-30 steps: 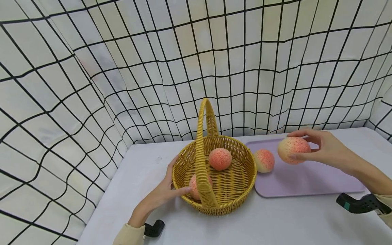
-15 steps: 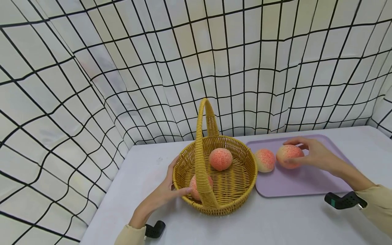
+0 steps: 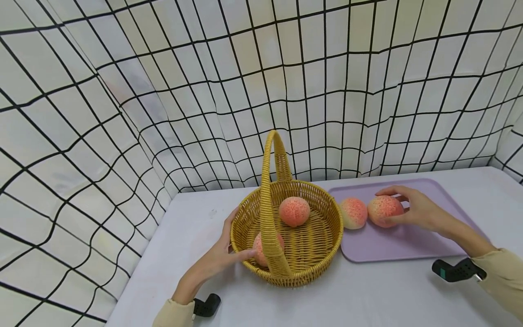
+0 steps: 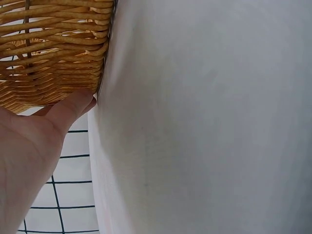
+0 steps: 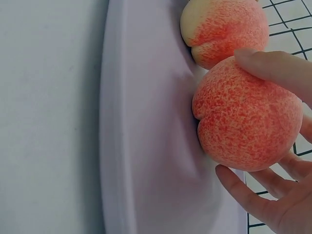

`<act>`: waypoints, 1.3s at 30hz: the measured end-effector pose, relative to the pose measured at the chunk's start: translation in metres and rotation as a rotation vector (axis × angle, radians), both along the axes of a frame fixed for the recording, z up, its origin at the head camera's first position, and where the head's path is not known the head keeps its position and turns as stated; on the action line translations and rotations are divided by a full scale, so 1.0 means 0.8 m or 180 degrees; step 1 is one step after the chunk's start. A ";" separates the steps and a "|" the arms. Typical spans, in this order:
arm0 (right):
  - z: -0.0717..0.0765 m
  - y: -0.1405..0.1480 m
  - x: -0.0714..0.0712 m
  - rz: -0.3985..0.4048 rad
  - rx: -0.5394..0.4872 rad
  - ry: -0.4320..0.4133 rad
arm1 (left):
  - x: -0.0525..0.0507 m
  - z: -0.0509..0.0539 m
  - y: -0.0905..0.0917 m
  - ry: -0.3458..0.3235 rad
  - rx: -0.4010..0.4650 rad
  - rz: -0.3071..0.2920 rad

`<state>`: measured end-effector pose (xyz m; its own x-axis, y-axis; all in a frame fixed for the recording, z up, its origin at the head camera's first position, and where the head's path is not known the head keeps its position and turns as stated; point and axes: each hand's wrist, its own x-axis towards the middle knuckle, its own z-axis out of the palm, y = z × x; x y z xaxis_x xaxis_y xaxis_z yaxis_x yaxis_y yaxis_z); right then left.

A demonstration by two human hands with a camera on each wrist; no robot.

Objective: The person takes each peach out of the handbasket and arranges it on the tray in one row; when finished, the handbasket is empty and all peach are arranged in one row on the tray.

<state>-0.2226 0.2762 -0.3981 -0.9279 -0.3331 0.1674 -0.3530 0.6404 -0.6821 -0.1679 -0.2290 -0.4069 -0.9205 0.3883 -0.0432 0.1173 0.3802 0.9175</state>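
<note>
Holding peach point(image 3: 385, 211) (another point(image 3: 353, 213) alongside), tray point(image 3: 412, 243), basket point(image 3: 312, 240)

The tall handle point(image 3: 267, 200) splits the basket point(image 3: 312, 240); right of it, a hand could drop in beside the inner peach point(image 3: 294, 211). The left hand point(image 3: 222, 254) blocks the left rim. On the tray point(image 3: 400, 247), the left peach point(image 3: 354, 213) and right peach point(image 3: 383, 211) crowd together; any basket-tray gap is hard to judge. The tray's near strip gives passage.
</note>
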 end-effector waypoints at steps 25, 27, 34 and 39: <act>0.005 -0.010 -0.005 -0.0055 -0.0157 0.0391 | 0.002 0.001 0.000 -0.0018 -0.0031 -0.0001; 0.012 -0.017 -0.004 -0.0042 -0.0222 0.0548 | 0.002 0.001 0.000 -0.0023 -0.0046 -0.0005; 0.056 -0.085 0.010 0.0187 -0.0501 0.0976 | 0.001 0.003 -0.001 0.0001 -0.0039 0.0010; 0.071 -0.149 0.024 0.0660 -0.0844 0.0888 | 0.001 0.001 -0.001 -0.0032 -0.0081 0.0002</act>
<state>-0.2030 0.1569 -0.3414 -0.7531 -0.4193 0.5070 -0.6497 0.3523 -0.6737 -0.1674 -0.2298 -0.4058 -0.9202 0.3865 -0.0623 0.1079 0.4035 0.9086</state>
